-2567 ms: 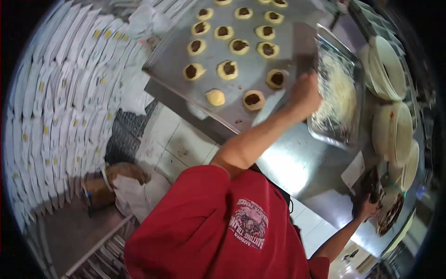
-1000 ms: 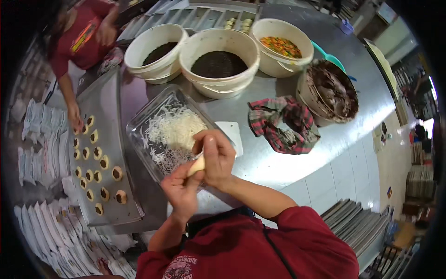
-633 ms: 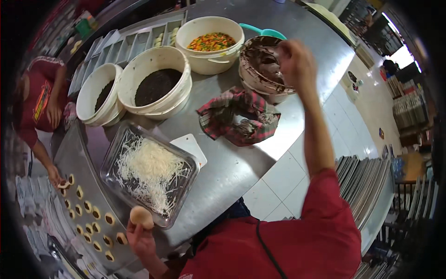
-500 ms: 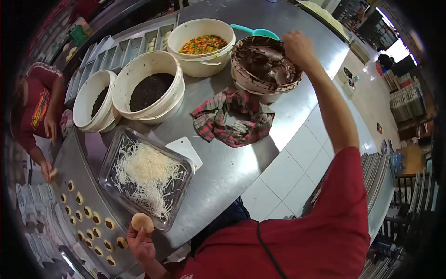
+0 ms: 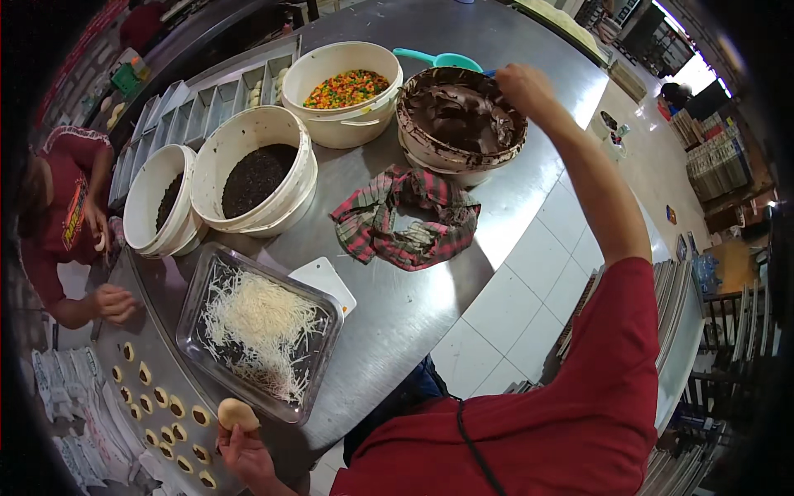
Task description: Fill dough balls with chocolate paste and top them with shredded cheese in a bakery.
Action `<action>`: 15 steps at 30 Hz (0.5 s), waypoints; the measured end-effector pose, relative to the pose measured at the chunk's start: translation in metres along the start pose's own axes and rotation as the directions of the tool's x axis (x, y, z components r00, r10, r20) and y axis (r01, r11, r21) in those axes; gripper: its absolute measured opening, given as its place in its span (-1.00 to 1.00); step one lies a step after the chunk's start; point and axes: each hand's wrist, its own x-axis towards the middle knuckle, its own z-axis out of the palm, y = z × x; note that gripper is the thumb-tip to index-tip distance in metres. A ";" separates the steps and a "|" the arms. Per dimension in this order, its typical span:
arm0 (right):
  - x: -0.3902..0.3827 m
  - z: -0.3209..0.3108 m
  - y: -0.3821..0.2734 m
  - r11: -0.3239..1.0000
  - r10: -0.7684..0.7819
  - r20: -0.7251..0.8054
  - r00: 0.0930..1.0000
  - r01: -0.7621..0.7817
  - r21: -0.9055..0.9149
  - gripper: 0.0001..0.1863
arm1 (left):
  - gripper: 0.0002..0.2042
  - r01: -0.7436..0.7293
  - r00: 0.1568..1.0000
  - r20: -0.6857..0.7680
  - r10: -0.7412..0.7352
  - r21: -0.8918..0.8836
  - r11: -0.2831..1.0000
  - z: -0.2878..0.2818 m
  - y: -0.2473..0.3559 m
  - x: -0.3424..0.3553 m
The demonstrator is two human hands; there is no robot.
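Note:
My left hand (image 5: 241,453) pinches a small round bun (image 5: 238,414) with a pale, smooth top, just off the near corner of a glass dish (image 5: 194,351). Grated white cheese (image 5: 258,318) is heaped in that dish. My right arm reaches far out, and my right hand (image 5: 525,89) is closed at the right rim of a bucket (image 5: 434,159) of chocolate spread (image 5: 463,116). A bit of blue handle (image 5: 490,73) shows at its fingers; the rest of that tool is hidden. Below the bucket lies a crumpled plaid cloth (image 5: 405,219).
Buckets of dark sprinkles (image 5: 258,178) and coloured sprinkles (image 5: 346,89) stand at the back left. A turquoise scoop (image 5: 455,61) lies behind the chocolate. Several filled bun halves (image 5: 176,405) cover a tray at left, where a co-worker's hand (image 5: 116,304) hovers. A white scraper (image 5: 324,283) touches the dish.
My right hand has shifted slightly left and down at the bucket rim, and the blue handle now shows. My left hand moved a little down with the bun. The co-worker's hand moved right.

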 end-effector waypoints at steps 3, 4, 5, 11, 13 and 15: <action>-0.001 0.015 -0.006 1.000 0.022 0.010 1.000 -0.022 0.017 -0.91 | -0.65 0.081 0.994 0.083 -0.070 -0.130 0.988 -0.001 -0.007 0.018; -0.003 0.020 -0.008 0.999 0.016 0.013 1.000 -0.016 0.042 -0.92 | -0.65 0.079 0.995 0.077 -0.070 -0.130 0.988 0.007 -0.005 0.019; -0.004 0.022 -0.008 0.998 0.011 0.015 1.000 -0.012 0.065 -0.92 | -0.65 0.070 0.991 0.121 -0.057 -0.107 0.992 0.015 -0.001 0.020; -0.015 0.006 -0.004 0.477 -0.047 0.290 0.956 -0.233 0.847 -0.85 | -0.63 0.090 0.967 0.246 -0.073 -0.059 0.994 0.082 0.012 0.029; -0.031 -0.005 -0.016 0.248 -0.039 0.211 0.977 -0.195 0.949 -0.83 | -0.62 0.153 0.936 0.337 -0.106 -0.115 0.982 0.111 0.007 0.043; -0.044 -0.028 -0.041 -0.039 -0.097 0.079 0.992 -0.083 0.996 -0.83 | -0.61 0.178 0.917 0.385 -0.106 -0.155 0.972 0.139 0.002 0.063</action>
